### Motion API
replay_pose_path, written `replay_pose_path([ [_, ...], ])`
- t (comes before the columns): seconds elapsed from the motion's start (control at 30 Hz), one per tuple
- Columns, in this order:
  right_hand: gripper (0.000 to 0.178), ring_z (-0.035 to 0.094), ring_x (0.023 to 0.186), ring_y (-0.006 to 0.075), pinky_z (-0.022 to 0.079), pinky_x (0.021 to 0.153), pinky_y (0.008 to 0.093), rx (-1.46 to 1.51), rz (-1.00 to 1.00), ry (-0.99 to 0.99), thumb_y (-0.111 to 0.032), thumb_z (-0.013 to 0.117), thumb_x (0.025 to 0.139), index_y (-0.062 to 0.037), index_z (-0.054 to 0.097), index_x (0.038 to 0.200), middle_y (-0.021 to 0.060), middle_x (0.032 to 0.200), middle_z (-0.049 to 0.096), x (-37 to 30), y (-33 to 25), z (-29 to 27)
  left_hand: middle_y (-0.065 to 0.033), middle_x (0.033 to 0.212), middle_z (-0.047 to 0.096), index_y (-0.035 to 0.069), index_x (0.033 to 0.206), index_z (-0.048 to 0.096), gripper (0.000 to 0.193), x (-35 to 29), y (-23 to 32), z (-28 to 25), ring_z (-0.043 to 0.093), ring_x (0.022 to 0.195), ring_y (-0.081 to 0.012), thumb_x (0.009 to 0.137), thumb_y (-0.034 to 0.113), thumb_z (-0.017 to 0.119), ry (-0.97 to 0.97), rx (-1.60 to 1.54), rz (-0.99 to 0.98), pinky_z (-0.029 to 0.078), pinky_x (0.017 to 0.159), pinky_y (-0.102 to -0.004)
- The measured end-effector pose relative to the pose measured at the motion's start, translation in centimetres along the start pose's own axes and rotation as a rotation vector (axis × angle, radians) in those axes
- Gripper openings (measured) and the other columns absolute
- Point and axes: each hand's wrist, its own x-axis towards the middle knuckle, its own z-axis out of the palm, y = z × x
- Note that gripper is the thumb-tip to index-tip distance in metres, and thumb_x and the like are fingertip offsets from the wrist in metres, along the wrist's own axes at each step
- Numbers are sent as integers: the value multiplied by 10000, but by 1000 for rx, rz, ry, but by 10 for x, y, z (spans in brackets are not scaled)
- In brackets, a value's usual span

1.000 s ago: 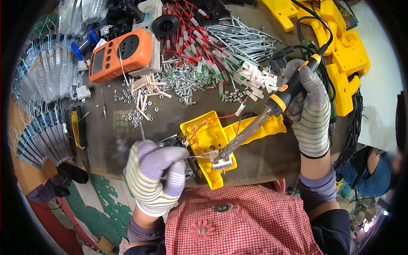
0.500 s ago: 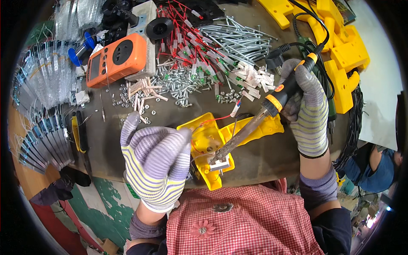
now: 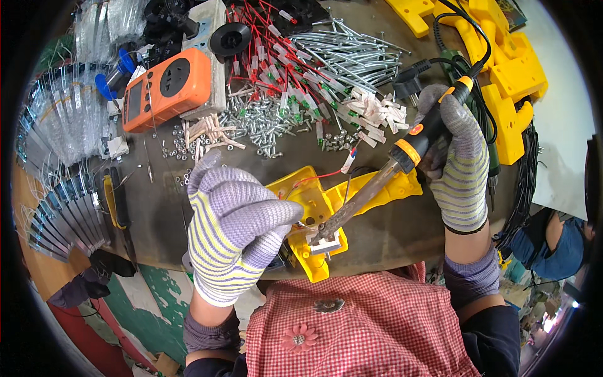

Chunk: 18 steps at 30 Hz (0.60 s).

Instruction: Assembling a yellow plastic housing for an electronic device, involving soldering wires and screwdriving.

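My right hand [image 3: 461, 166], in a striped knit glove, is wrapped round the black and orange handle of a soldering iron [image 3: 361, 201]. The iron slants down to the left, its tip at a small white and silver part [image 3: 329, 244] in an open yellow plastic housing [image 3: 319, 270]. A red wire [image 3: 317, 179] with a white sleeve rises from the housing. Just left of the tip, my left hand [image 3: 235, 229], gloved the same way, has its thumb and forefinger pinched together. Whatever lies between those fingertips is hidden or too thin to make out.
Screws [image 3: 254, 125], long bolts [image 3: 352, 56] and red-wired parts [image 3: 276, 60] are heaped at the back. An orange meter [image 3: 166, 91] lies back left, with yellow-handled pliers [image 3: 115, 198] nearer. More yellow housings [image 3: 515, 75] and black cables [image 3: 521, 188] lie on the right.
My left hand has moved right, its pinched fingertips now closer to the iron's tip. My right hand and the soldering iron have stayed almost still.
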Motion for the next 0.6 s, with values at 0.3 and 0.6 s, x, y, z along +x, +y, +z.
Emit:
replay_pose_path([
  [0.3,377,641,601,70,511,504,173,-6,-18,-7,-389,665,945,-46,617,1093,22,823,658,-6,-5,8,-8,785,585,162,780,723,118,1,-5,-1,570,832,-258,797,278,721,-167,51,42,341,1078,-524],
  [0.6,376,569,499,48,433,408,166,-4,-155,-19,-397,634,971,-34,615,1065,37,776,650,-4,-3,-7,5,806,559,208,756,698,100,-1,-4,2,565,839,-259,764,304,725,-192,155,114,331,1081,-562],
])
